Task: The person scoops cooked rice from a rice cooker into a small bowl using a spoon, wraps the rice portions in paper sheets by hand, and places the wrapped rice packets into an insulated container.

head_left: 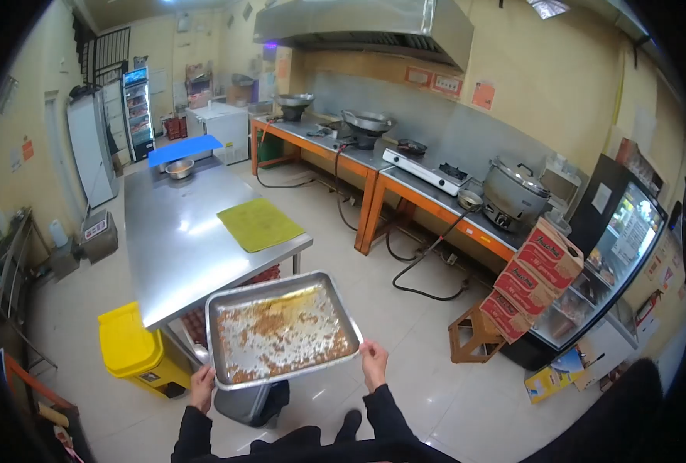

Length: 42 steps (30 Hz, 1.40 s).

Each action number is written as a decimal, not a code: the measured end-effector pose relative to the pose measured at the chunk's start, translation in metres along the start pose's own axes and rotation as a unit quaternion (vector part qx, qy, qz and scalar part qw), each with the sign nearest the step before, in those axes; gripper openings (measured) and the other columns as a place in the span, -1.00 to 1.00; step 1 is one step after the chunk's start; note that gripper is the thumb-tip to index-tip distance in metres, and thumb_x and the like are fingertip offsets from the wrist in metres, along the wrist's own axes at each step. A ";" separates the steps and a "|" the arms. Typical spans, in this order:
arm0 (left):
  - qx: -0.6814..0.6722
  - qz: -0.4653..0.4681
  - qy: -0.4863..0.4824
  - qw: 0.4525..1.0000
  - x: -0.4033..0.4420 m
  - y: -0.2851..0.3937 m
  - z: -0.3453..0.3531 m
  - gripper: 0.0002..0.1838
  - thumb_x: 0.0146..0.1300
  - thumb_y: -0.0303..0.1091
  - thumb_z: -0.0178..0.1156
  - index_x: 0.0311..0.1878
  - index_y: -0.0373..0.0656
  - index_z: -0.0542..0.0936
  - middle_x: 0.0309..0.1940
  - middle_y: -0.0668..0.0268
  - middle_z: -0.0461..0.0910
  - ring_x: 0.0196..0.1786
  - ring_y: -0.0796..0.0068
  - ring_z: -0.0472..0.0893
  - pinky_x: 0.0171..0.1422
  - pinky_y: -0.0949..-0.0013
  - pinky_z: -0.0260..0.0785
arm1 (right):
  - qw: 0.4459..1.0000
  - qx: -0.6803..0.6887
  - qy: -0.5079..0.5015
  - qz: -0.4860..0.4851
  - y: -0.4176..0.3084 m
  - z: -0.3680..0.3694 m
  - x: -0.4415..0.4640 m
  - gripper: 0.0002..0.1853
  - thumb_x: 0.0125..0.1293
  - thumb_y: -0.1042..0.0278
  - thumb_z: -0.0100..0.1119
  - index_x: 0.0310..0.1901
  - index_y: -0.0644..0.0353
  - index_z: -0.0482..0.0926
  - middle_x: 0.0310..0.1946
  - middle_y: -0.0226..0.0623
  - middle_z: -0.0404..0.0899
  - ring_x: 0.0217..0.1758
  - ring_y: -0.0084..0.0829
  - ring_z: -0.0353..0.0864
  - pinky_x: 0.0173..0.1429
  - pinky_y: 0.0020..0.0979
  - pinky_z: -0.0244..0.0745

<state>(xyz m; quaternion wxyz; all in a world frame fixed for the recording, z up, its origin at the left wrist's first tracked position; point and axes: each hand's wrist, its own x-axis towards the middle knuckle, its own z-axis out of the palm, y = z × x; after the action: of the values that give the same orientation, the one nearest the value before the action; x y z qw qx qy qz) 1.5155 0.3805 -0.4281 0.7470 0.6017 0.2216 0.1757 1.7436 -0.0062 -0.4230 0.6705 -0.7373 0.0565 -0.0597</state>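
Note:
A rectangular metal baking tray [341, 305] is held out in front of me, slightly tilted. Brown crumbs or residue and a yellowish oily patch are spread over its bottom. My left hand [202, 387] grips the tray near its lower left corner, fingers closed on the rim. On the other side, my right hand [374, 364] pinches the rim near the lower right corner. The tray's far edge is close to the near end of the steel table [158, 266]. A small shiny metal piece shows beside the left hand; its kind is unclear.
A yellow bin [132, 343] stands left of the tray, with a dark stool [246, 405] below. A green cloth or mat [261, 224] and metal bowl [179, 169] lie on the table. Stacked cartons [527, 282] on a wooden stool [470, 339] and hoses [428, 295] are on the right.

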 end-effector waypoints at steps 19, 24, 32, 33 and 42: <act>0.009 -0.002 0.231 0.973 0.419 0.029 0.101 -0.49 0.42 -0.20 0.17 0.39 -0.14 0.47 0.17 0.34 0.57 0.24 0.44 0.47 0.29 0.13 0.28 | 0.959 0.102 -0.260 0.051 0.039 0.337 0.497 -0.67 0.36 0.36 0.25 0.10 0.32 0.59 -0.30 -0.49 0.55 -0.35 -0.65 0.33 -0.26 -0.51 0.23; 0.013 -0.043 0.253 0.966 0.463 0.017 0.043 -0.51 0.41 -0.20 0.17 0.36 -0.12 0.51 0.16 0.34 0.60 0.23 0.46 0.49 0.24 0.12 0.31 | 0.944 0.067 -0.312 0.080 0.062 0.424 0.515 -0.67 0.35 0.33 0.25 0.11 0.22 0.59 -0.42 -0.60 0.49 -0.52 -0.75 0.24 -0.49 -0.60 0.11; 0.658 0.203 0.563 0.458 0.505 -0.100 0.070 -0.53 0.26 -0.17 0.19 0.18 -0.19 0.55 0.15 -0.01 0.53 0.26 -0.05 0.44 0.38 -0.07 0.25 | 0.751 0.109 -0.651 0.012 0.127 0.421 0.510 -0.55 0.45 0.14 0.04 0.31 0.07 0.40 0.15 -0.33 0.49 0.16 -0.48 0.45 0.13 -0.29 0.40; 0.571 0.138 0.582 0.562 0.481 -0.075 0.114 -0.46 0.28 -0.14 0.18 0.29 -0.15 0.45 0.23 -0.05 0.43 0.30 -0.07 0.38 0.39 -0.10 0.20 | 0.712 0.053 -0.700 -0.011 0.112 0.433 0.479 -0.55 0.44 0.14 0.05 0.30 0.08 0.40 0.14 -0.33 0.50 0.16 -0.47 0.45 0.12 -0.29 0.40; 0.273 0.006 0.522 0.808 0.228 0.030 0.335 -0.29 0.41 -0.32 0.15 0.57 -0.08 0.14 0.28 0.01 0.37 0.32 0.10 0.39 0.45 0.02 0.19 | 0.261 -0.097 -0.943 -0.180 0.026 0.468 0.217 -0.55 0.39 0.09 0.11 0.23 0.10 0.45 0.07 -0.32 0.53 0.09 -0.46 0.49 0.06 -0.28 0.43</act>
<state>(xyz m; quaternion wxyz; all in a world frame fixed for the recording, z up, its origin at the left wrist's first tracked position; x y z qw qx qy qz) 1.8887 0.2327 -0.3664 0.3225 0.5995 0.6135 0.4002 2.0341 0.4157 -0.4897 0.1458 -0.3243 -0.7448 0.5647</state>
